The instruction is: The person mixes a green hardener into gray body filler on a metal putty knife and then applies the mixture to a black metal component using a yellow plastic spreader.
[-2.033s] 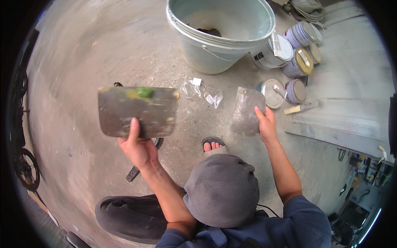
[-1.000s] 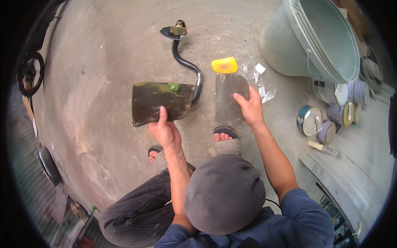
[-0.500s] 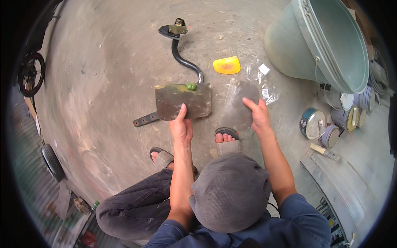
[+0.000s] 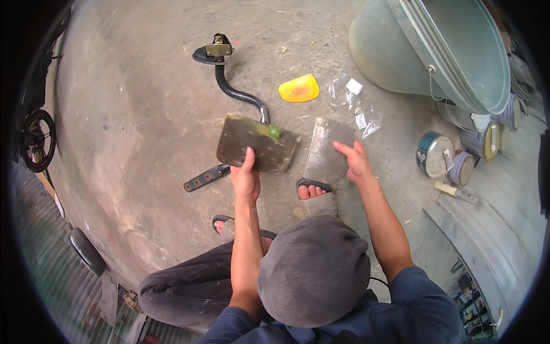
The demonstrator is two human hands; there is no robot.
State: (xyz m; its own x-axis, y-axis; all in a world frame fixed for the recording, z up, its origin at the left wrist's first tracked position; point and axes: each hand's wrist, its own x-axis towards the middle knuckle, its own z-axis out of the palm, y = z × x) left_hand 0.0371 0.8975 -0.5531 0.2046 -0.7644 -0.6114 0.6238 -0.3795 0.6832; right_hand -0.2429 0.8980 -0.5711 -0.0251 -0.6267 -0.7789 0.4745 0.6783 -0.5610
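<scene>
My left hand (image 4: 246, 179) grips a dark, stained rectangular plate (image 4: 252, 146) by its near edge, thumb on top. A dab of bright green paste (image 4: 275, 132) sits near the plate's far right corner, with smears along the far edge. In my right hand (image 4: 356, 162) is a thin grey flat scraper sheet (image 4: 325, 146), pinched at its right side and held apart from the plate. Partly hidden beyond the plate, a bent black metal tube (image 4: 229, 89) lies on the floor with a bracket at its far end. A black bar with holes (image 4: 205, 178) shows left of my left hand.
A yellow curved piece (image 4: 299, 89) and clear plastic wrappers (image 4: 366, 117) lie ahead on the concrete floor (image 4: 143, 114). A big pale green bucket (image 4: 381, 51) stands far right, with several paint cans (image 4: 433, 153) and a brush (image 4: 455, 192) nearer. A wheel (image 4: 38, 140) is at far left.
The plate in my left hand has tilted, its right side dropping toward me. The scraper sheet stays in my right hand, slightly turned. The whole view has shifted a little.
</scene>
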